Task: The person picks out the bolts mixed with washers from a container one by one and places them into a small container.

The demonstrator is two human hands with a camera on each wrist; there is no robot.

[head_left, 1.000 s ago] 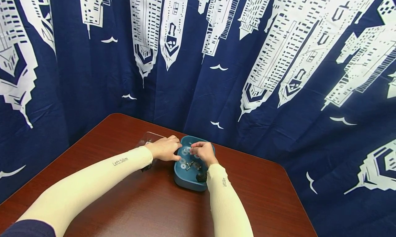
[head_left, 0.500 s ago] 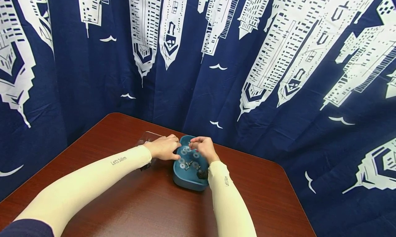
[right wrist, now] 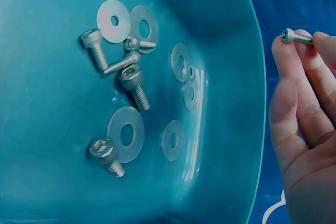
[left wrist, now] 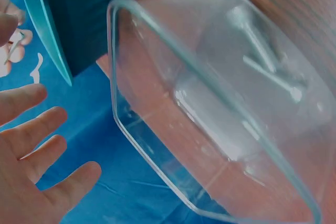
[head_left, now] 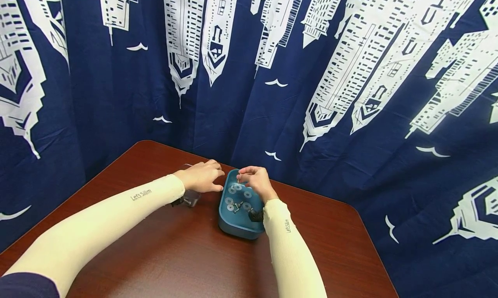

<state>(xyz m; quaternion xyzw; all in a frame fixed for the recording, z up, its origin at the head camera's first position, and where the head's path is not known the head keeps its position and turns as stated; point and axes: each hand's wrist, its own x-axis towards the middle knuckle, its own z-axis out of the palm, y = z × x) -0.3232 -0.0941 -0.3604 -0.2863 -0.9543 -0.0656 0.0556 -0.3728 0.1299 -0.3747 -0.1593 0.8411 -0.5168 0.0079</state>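
Above the far end of the blue bin (head_left: 238,234), the right hand (head_left: 257,182) pinches a small silver screw (right wrist: 298,36) between thumb and fingers. Flat washers (right wrist: 126,135) and several socket-head screws (right wrist: 133,85) lie on the bin's floor. The left hand (head_left: 201,177) is left of the bin with its fingers spread and nothing in them. In the left wrist view, that hand (left wrist: 39,156) is beside a clear plastic container (left wrist: 157,171) that holds two screws (left wrist: 275,80); in the head view the hand and wrist partly cover this container.
Both containers stand on a brown wooden table (head_left: 186,255), near its far edge. A dark blue curtain (head_left: 241,116) printed with white buildings hangs behind the table.
The left hand has moved a little left and away from the bin's rim. The right hand has risen slightly toward the bin's far end, still pinching the screw.
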